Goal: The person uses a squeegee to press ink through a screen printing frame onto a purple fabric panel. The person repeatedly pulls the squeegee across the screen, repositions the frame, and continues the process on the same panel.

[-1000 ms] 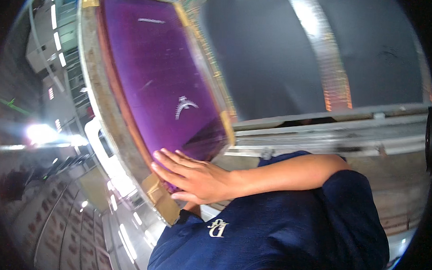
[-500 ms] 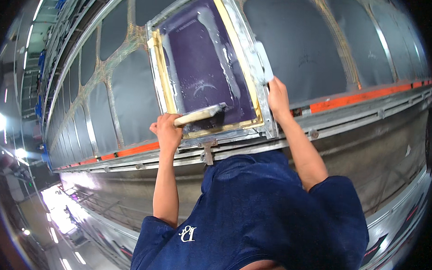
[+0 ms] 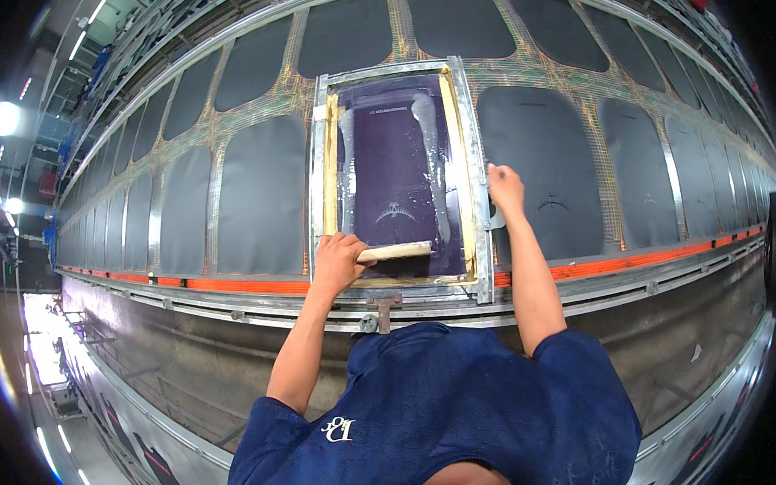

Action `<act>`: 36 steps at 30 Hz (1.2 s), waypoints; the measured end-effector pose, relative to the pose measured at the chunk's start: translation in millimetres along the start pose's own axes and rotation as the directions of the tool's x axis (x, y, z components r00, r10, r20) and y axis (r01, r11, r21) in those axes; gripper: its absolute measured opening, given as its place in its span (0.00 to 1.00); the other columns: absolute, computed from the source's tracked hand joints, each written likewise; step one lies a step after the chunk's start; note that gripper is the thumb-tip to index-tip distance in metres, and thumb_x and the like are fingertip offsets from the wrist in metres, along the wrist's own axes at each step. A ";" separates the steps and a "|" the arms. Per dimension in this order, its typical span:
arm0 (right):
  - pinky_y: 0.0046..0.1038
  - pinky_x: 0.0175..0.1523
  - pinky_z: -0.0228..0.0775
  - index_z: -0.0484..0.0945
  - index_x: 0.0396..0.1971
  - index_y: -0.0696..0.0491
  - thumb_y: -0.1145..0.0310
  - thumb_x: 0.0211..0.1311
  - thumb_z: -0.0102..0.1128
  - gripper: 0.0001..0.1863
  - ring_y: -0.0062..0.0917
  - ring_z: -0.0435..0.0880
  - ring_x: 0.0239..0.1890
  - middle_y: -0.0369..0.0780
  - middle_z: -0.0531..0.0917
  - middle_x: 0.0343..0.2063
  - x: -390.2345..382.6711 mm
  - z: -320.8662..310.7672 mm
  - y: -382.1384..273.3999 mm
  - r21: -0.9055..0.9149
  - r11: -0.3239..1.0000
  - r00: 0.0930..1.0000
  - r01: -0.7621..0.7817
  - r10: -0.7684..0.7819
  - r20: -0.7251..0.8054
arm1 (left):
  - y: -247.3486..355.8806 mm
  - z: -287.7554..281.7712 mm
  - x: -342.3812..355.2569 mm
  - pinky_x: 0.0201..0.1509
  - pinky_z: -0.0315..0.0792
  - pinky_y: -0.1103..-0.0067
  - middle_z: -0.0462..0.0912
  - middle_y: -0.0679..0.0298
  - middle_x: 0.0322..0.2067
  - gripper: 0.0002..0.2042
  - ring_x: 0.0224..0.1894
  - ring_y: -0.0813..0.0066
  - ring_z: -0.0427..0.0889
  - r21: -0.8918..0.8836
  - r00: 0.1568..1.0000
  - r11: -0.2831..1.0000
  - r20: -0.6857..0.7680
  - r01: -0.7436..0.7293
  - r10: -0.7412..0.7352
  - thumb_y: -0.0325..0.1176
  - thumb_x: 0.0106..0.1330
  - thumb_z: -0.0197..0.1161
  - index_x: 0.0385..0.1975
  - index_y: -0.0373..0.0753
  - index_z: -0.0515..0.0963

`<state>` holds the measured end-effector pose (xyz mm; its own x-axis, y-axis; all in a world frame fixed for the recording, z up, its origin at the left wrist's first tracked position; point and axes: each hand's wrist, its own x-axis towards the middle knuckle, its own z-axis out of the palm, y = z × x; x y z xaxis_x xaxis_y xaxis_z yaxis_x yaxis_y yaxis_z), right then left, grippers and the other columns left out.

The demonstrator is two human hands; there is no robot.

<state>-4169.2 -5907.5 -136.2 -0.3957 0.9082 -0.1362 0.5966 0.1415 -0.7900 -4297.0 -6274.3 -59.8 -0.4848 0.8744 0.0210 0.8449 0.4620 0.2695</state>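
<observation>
A screen-printing frame (image 3: 319, 189) with metal sides lies across the long table, its inner edges lined with yellowish tape. Its dark purple mesh (image 3: 389, 170) carries two streaks of whitish wet paste (image 3: 431, 150) and a printed emblem near the front. My left hand (image 3: 339, 260) is closed round the left end of a pale squeegee (image 3: 396, 252), which lies crosswise over the near part of the mesh. At the frame's right rail is my right hand (image 3: 506, 191), fingers curled, just above a light metal handle (image 3: 496, 218). What those fingers hold is hidden.
Rows of dark grey panels (image 3: 261, 195) cover the table on both sides, with multicoloured grid lines between them. An orange strip (image 3: 627, 257) and a metal rail (image 3: 232, 310) run along the near edge. A metal clamp (image 3: 384, 312) sits on the rail before the frame.
The view has levelled and shifted, so the frame appears lower and more upright. The squeegee stays near the mesh's front end in my left hand. My right hand remains at the right rail.
</observation>
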 end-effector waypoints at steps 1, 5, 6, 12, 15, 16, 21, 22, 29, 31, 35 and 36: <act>0.36 0.45 0.77 0.86 0.37 0.54 0.54 0.67 0.63 0.17 0.45 0.89 0.38 0.50 0.88 0.32 1.2 6.7 -2.9 -0.075 0.997 1.000 -0.004 0.003 -0.018 | 1.0 0.6 0.9 0.52 0.68 0.67 0.85 0.71 0.36 0.12 0.45 0.67 0.81 -0.033 1.000 0.999 0.002 0.004 -0.004 0.39 0.51 0.76 0.35 0.48 0.87; 0.39 0.44 0.79 0.86 0.34 0.53 0.57 0.65 0.66 0.13 0.45 0.88 0.38 0.48 0.89 0.34 12.7 25.3 32.5 -0.054 0.977 0.961 0.205 -0.211 -0.180 | -11.1 20.8 13.6 0.48 0.70 0.67 0.87 0.70 0.35 0.12 0.41 0.65 0.83 -0.184 0.998 0.982 -0.033 -0.052 0.047 0.38 0.52 0.76 0.36 0.48 0.87; 0.40 0.43 0.79 0.86 0.35 0.52 0.57 0.63 0.68 0.13 0.44 0.89 0.38 0.47 0.88 0.35 -1.9 19.6 12.1 0.055 0.989 0.986 0.140 -0.134 -0.096 | -5.8 14.6 7.1 0.48 0.70 0.67 0.87 0.69 0.35 0.12 0.40 0.64 0.84 -0.154 0.999 0.988 -0.037 -0.023 0.018 0.37 0.51 0.76 0.36 0.47 0.87; 0.46 0.41 0.76 0.85 0.38 0.53 0.58 0.67 0.63 0.13 0.50 0.86 0.33 0.56 0.85 0.26 -12.5 13.1 -4.6 0.141 0.987 0.997 0.071 -0.065 -0.046 | 0.3 4.5 -0.7 0.50 0.68 0.68 0.88 0.68 0.37 0.13 0.40 0.64 0.83 -0.084 1.000 0.996 -0.028 -0.011 0.008 0.33 0.49 0.76 0.36 0.45 0.87; 0.41 0.34 0.73 0.85 0.37 0.53 0.60 0.67 0.64 0.12 0.41 0.86 0.24 0.50 0.82 0.18 -23.7 -9.3 -19.2 0.128 0.992 0.999 0.008 -0.003 -0.035 | 5.0 -0.1 6.6 0.51 0.68 0.68 0.88 0.67 0.37 0.14 0.41 0.64 0.83 -0.075 1.000 0.997 -0.004 -0.029 0.029 0.31 0.48 0.75 0.37 0.44 0.87; 0.43 0.33 0.72 0.85 0.37 0.53 0.59 0.67 0.64 0.12 0.44 0.85 0.23 0.50 0.82 0.18 -22.3 -11.3 -17.8 0.149 0.989 1.000 -0.006 0.010 -0.028 | 6.4 -1.7 9.9 0.51 0.68 0.68 0.88 0.67 0.37 0.14 0.41 0.63 0.83 -0.063 0.999 0.997 0.015 -0.037 0.038 0.30 0.48 0.75 0.37 0.44 0.86; 0.48 0.34 0.72 0.83 0.36 0.54 0.60 0.68 0.63 0.12 0.53 0.83 0.26 0.54 0.81 0.20 -13.1 14.7 3.2 0.101 0.993 0.991 0.064 -0.051 -0.123 | 1.5 -6.1 31.6 0.53 0.67 0.65 0.87 0.64 0.38 0.16 0.44 0.60 0.81 -0.066 0.986 0.994 0.138 -0.090 0.098 0.26 0.46 0.69 0.38 0.42 0.86; 0.48 0.33 0.71 0.82 0.37 0.54 0.61 0.68 0.62 0.11 0.53 0.83 0.26 0.54 0.81 0.20 -15.2 14.6 3.9 0.111 0.993 0.996 0.035 -0.026 -0.083 | -4.9 -0.6 31.3 0.54 0.67 0.65 0.85 0.66 0.39 0.16 0.45 0.61 0.80 -0.056 0.981 0.994 0.169 -0.090 0.098 0.28 0.45 0.73 0.37 0.43 0.85; 0.40 0.25 0.69 0.79 0.43 0.52 0.66 0.70 0.61 0.08 0.44 0.82 0.19 0.50 0.78 0.16 -17.8 -8.4 -11.6 0.264 0.963 0.997 -0.055 0.037 0.071 | -10.5 -8.3 45.7 0.49 0.66 0.65 0.83 0.65 0.37 0.18 0.41 0.60 0.79 -0.042 0.961 0.993 0.253 -0.107 0.114 0.28 0.41 0.71 0.37 0.43 0.84; 0.36 0.24 0.68 0.79 0.44 0.52 0.68 0.71 0.60 0.07 0.37 0.83 0.17 0.47 0.78 0.15 -19.3 -7.5 -9.6 0.339 0.934 0.983 -0.108 0.049 0.179 | -14.5 -5.1 31.3 0.48 0.66 0.65 0.83 0.65 0.37 0.18 0.40 0.60 0.78 -0.029 0.963 0.995 0.250 -0.094 0.099 0.29 0.41 0.70 0.37 0.42 0.84; 0.34 0.29 0.73 0.79 0.47 0.53 0.66 0.72 0.59 0.09 0.37 0.85 0.21 0.48 0.82 0.22 -19.4 -9.5 -6.3 0.458 0.869 0.964 -0.184 0.068 0.259 | -12.2 -1.9 19.1 0.44 0.66 0.64 0.83 0.65 0.37 0.16 0.39 0.61 0.78 -0.006 0.957 0.996 0.279 -0.088 0.086 0.32 0.46 0.69 0.37 0.41 0.84; 0.29 0.29 0.72 0.79 0.47 0.54 0.70 0.72 0.59 0.08 0.28 0.85 0.23 0.46 0.84 0.26 -16.2 -12.4 -5.7 0.464 0.859 0.950 -0.216 0.074 0.305 | -8.5 -1.5 22.4 0.43 0.66 0.64 0.83 0.65 0.39 0.14 0.39 0.61 0.78 -0.010 0.953 0.997 0.292 -0.076 0.076 0.36 0.49 0.67 0.37 0.41 0.84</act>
<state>-4157.5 -5918.1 -122.1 -0.5445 0.7527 -0.3700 0.2741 -0.2573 -0.9267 -4315.4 -6258.8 -60.1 -0.3324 0.9119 -0.2405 0.8772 0.3926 0.2762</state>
